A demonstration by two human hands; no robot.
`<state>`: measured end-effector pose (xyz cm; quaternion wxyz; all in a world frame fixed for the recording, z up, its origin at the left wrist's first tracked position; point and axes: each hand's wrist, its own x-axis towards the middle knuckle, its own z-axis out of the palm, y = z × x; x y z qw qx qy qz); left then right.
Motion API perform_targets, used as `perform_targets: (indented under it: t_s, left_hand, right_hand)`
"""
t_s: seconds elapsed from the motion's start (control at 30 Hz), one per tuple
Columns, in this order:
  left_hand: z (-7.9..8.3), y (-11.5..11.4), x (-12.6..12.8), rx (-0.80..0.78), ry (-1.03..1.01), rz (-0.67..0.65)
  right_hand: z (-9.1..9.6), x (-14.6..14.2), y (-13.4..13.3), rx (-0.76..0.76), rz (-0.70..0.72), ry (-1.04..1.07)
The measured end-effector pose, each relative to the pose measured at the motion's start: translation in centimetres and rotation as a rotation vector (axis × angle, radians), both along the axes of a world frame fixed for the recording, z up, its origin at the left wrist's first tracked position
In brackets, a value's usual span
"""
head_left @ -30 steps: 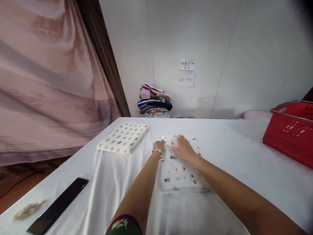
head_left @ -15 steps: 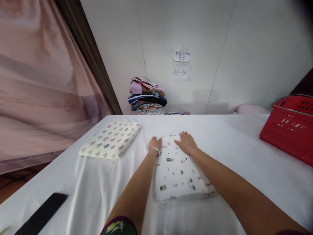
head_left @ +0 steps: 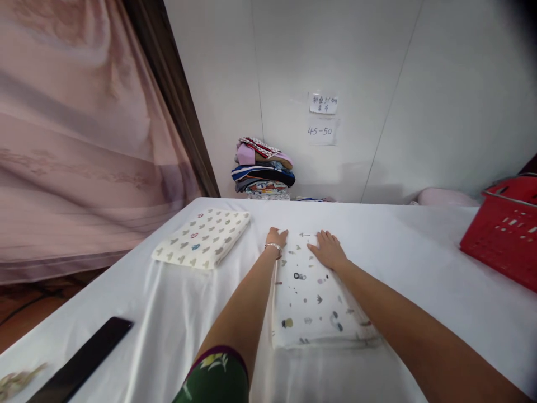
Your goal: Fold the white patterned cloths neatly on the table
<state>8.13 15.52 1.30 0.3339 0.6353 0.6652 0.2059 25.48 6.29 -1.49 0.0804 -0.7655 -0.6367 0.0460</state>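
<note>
A folded white cloth (head_left: 310,302) with small grey, yellow and pink prints lies on the table in front of me. My left hand (head_left: 277,238), with a bracelet on its wrist, rests at the cloth's far left corner, thumb apart from the fingers. At the far right corner, my right hand (head_left: 330,250) lies flat with fingers stretched out, pressing on the cloth's edge. To the left sits another folded cloth (head_left: 203,238), cream with grey mushroom-like shapes and a few coloured ones.
A white cloth covers the table (head_left: 403,246). The red plastic basket (head_left: 507,229) stands at the right edge. A long black flat object (head_left: 84,358) lies at the near left. Behind the table rises a stack of folded fabrics (head_left: 264,170); a pink curtain (head_left: 84,140) hangs at left.
The whole view has shifted, so things sit slightly further right in the picture. Both hands stay at the far corners of the printed cloth, which looks much the same.
</note>
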Motion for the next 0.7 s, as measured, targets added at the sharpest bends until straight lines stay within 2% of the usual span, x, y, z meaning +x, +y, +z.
perform_targets:
  t_s: [0.33, 0.43, 0.6, 0.7]
  left_hand:
    - [-1.5, 0.2, -0.3, 0.112, 0.130, -0.050]
    - [-1.0, 0.0, -0.4, 0.131, 0.201, -0.077]
    - [0.8, -0.6, -0.4, 0.187, 0.319, -0.115]
    - [0.9, -2.6, 0.0, 0.341, 0.384, -0.287]
  right_hand:
    - [0.4, 0.6, 0.2, -0.077, 0.022, 0.026]
    - [0.3, 1.0, 0.0, -0.059, 0.013, 0.015]
    - [-0.1, 1.0, -0.2, -0.067, 0.013, 0.014]
    - [-0.3, 0.9, -0.2, -0.042, 0.013, 0.007]
